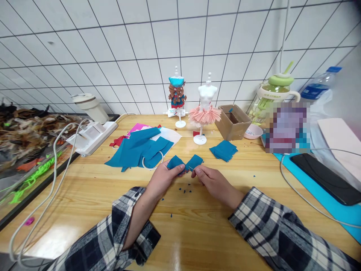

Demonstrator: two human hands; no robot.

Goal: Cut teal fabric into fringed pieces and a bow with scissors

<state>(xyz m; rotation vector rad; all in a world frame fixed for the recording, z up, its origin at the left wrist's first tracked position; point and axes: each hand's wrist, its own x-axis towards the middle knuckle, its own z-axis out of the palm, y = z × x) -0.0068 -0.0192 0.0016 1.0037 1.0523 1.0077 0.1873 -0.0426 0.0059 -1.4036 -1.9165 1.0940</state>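
My left hand (165, 176) is closed on a small blue fabric piece (175, 162), pinched between thumb and fingers. A second blue piece (195, 162) stands up between my hands. My right hand (216, 183) pinches a thin, pale needle-like thing (191, 168) against this piece; its full shape is hidden by my fingers. Tiny blue scraps (184, 191) lie on the wooden table (203, 233) below. Beyond my left hand, larger blue cloth (135, 148) lies with a white ring (143, 165) on it. A stack of blue fabric squares (223, 150) lies beyond my right hand.
Two small dress forms stand behind, one in a pink skirt (205, 114), one in a brown-bowed dress (177, 94). A cardboard box (235, 130), pink bowl (253, 132), green-lidded jug (270, 98) and black phone (324, 177) are right. A power strip (96, 139) and cables sit left.
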